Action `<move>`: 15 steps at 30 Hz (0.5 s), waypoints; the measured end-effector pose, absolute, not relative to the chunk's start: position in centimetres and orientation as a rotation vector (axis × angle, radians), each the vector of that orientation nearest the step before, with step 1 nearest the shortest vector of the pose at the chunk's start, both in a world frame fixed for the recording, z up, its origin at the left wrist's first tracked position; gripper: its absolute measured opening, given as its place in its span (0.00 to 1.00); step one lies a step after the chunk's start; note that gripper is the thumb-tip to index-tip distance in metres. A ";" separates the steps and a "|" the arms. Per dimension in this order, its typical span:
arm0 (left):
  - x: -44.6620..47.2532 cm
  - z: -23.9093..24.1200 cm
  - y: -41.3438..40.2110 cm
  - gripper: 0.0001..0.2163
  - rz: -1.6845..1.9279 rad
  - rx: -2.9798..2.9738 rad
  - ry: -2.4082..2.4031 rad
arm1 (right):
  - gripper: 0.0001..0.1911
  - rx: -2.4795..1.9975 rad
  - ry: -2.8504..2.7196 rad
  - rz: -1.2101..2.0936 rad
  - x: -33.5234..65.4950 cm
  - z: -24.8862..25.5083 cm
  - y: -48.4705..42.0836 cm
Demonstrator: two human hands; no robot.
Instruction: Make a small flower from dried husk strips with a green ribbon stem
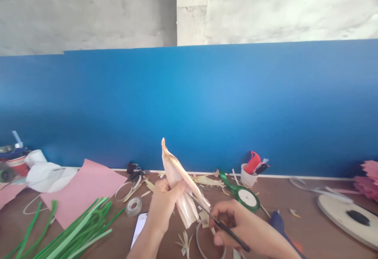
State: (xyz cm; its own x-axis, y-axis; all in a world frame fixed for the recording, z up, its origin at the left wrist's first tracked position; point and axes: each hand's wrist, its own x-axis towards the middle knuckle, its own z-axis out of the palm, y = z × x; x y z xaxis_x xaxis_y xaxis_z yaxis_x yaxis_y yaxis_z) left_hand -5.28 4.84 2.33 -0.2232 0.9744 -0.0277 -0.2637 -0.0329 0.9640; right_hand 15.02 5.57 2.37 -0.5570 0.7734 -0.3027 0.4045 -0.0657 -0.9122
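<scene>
My left hand (pixel 163 204) is closed around a pale dried corn husk (pixel 177 180) and holds it upright, its pointed tip up. My right hand (pixel 236 223) grips a pair of scissors (pixel 206 211) with dark handles. The blades reach up and left to the lower part of the husk. Small husk scraps (pixel 184 243) lie on the brown table (pixel 310 227) under my hands.
Green strips (pixel 73 231) and a pink paper sheet (pixel 82 190) lie at the left. A clear tape roll (pixel 133 205), a phone (pixel 139 227), a green ribbon spool (pixel 246 198), a white cup of tools (pixel 249 172), a glue gun (pixel 277 221) and a round wooden disc (pixel 348 217) surround my hands. A blue wall stands behind.
</scene>
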 end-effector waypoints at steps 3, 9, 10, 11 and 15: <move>-5.2 2.4 4.7 0.13 1.512 0.876 1.166 | 0.07 -1.251 -1.915 1.637 14.9 2.3 5.6; -4.8 2.4 4.7 0.14 1.533 0.835 1.177 | 0.07 -1.265 -1.909 1.641 14.9 2.4 5.5; -4.7 2.4 4.7 0.14 1.539 0.827 1.180 | 0.07 -1.272 -1.905 1.641 14.9 2.4 5.5; -4.7 2.4 4.7 0.14 1.546 0.820 1.181 | 0.07 -1.278 -1.905 1.639 14.9 2.4 5.5; -4.6 2.3 4.8 0.14 1.563 0.801 1.185 | 0.07 -1.283 -1.941 1.606 15.0 2.6 5.5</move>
